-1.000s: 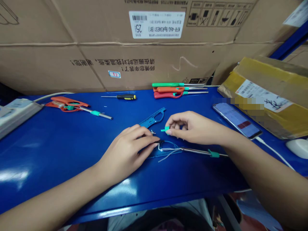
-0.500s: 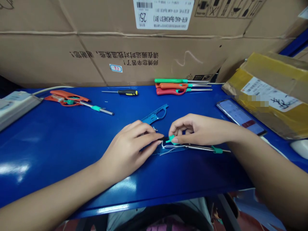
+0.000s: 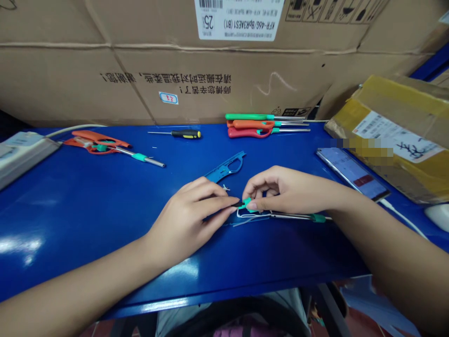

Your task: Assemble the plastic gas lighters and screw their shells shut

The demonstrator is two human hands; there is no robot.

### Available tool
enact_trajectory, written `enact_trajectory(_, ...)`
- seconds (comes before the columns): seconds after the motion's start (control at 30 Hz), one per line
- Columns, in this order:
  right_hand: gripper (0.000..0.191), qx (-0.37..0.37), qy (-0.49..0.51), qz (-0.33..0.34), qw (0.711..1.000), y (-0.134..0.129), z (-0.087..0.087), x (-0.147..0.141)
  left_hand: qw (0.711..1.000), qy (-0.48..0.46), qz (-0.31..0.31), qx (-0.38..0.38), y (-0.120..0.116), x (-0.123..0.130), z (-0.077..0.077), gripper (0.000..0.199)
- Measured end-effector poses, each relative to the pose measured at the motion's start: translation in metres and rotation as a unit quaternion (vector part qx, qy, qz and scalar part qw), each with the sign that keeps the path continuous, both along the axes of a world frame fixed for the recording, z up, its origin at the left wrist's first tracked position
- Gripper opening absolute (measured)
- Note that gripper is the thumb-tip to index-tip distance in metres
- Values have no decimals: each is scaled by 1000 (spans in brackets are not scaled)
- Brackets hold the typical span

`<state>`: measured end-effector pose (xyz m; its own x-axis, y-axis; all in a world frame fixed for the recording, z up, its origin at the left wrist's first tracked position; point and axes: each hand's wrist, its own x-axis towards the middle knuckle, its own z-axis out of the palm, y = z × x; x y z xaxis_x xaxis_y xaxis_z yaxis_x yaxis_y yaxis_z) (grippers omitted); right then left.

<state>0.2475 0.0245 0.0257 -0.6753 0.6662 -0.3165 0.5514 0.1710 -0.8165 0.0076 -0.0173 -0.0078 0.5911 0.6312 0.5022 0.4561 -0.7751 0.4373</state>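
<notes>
So, left grip: narrow. The left hand [image 3: 185,220] has its fingertips closed on a small black plastic tip [image 3: 239,204]. How firm the hold is, I cannot tell.
Right grip: narrow. The right hand [image 3: 286,191] pinches a teal plastic tab [image 3: 248,203] between thumb and forefinger, right against the black tip.
Work spot: both pieces sit between the grips, just above the blue tabletop [image 3: 87,215]. A thin white wire loop [image 3: 245,214] runs from under them, below the right grip, beside a steel rod [image 3: 291,216] with a teal collar [image 3: 317,217].
Handling: my read is that tab and tip are very light, stiff and easy to drop, with little surface for the fingers. The wire looks soft and springy, so it may pull against the pinch.
Take hold: fingertips only, on the tab's flat sides. Steady the rod at its collar, well off the loop.
Near grip: a blue plastic bracket [image 3: 224,169] lies just ahead of the left grip, with a tiny silver clip [image 3: 225,188] beside it.
Farther out: a black-and-yellow screwdriver [image 3: 185,134] lies ahead of the left grip. A smartphone [image 3: 352,173] lies right of the right grip.
</notes>
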Motion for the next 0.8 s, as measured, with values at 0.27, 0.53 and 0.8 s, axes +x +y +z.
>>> enact_trajectory(0.27,20,-19,-2,5,1000,-3,4,-3,997,-64,4,-51,-3,2,-1,13)
enact_trajectory(0.53,21,-108,43,-18,993,-2,4,-5,995,-91,-6,-39,-5,3,1,16)
enact_trajectory(0.8,32,-108,68,-27,991,0,-1,-2,951,-181,49,-247,-5,9,5,14)
